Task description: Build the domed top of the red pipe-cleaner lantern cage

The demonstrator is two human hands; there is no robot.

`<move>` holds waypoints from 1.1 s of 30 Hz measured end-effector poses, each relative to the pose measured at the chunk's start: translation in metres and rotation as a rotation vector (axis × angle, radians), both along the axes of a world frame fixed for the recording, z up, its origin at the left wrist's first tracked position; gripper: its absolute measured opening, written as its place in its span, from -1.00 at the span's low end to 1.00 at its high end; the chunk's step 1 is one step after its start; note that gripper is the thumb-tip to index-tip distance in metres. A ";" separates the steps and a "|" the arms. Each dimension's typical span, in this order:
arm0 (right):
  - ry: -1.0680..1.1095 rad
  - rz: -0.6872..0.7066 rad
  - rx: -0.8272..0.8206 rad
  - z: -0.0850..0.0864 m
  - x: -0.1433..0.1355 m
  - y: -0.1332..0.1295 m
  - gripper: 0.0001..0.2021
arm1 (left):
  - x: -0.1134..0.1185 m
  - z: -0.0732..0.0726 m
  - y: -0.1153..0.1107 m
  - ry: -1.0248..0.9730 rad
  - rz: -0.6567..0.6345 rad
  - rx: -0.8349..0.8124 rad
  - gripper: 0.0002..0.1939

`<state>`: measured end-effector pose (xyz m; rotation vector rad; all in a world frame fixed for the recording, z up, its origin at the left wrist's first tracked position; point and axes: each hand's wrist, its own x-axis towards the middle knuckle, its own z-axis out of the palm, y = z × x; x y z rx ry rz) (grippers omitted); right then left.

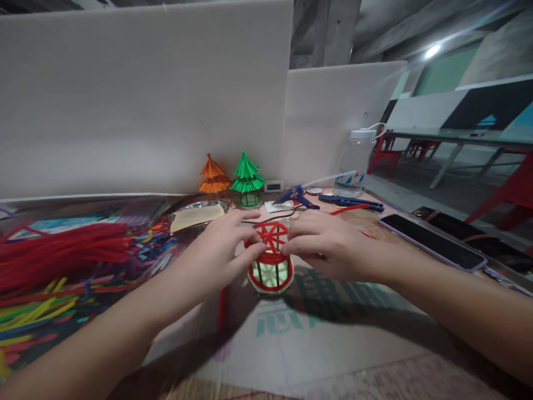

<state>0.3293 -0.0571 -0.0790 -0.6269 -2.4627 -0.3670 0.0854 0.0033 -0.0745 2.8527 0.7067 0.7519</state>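
Nearest me, my forearms come in from both lower corners and meet at the little red cage (270, 261), a round frame of red sticks with a spoked top, standing upright on the printed cardboard sheet (316, 333) that covers the table. My left hand (220, 253) pinches its left rim with thumb and fingertips; my right hand (328, 244) closes narrowly on the right rim. I judge the two-sided hold is there to keep the light frame from tipping or twisting.

Left of the cage lies a loose heap of coloured craft sticks (54, 266), mostly red, within easy reach. Right of it a dark phone (433, 241) lies flat near the table edge. Just behind the cage sit a blue glue gun (295, 195) and blue pliers (353, 203), and further back an orange paper tree (213, 178) and a green paper tree (247, 179) stand against a white partition board (145, 94). A clear plastic jar (356, 161) stands behind-right. Beyond, the room is dim, with long tables and red chairs.
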 end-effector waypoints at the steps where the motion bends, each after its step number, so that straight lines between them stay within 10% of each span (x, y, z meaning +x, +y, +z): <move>1: 0.000 -0.005 -0.004 0.000 0.000 0.001 -0.78 | 0.000 0.000 -0.001 -0.028 0.013 0.046 -0.78; 10: 0.037 -0.013 0.009 0.003 -0.003 0.001 -0.76 | 0.007 -0.007 -0.002 -0.121 -0.188 0.395 -0.89; 20: 0.177 -0.156 0.266 -0.021 -0.007 -0.028 -0.85 | 0.006 -0.009 0.001 -0.090 -0.191 0.261 -0.91; 28: 0.846 -0.363 -1.133 -0.066 -0.021 -0.037 -0.73 | 0.010 -0.012 -0.001 -0.125 -0.185 0.292 -0.94; 33: 1.206 -0.123 -1.342 -0.061 -0.035 -0.029 -0.58 | 0.015 -0.019 -0.002 -0.180 -0.187 0.337 -0.96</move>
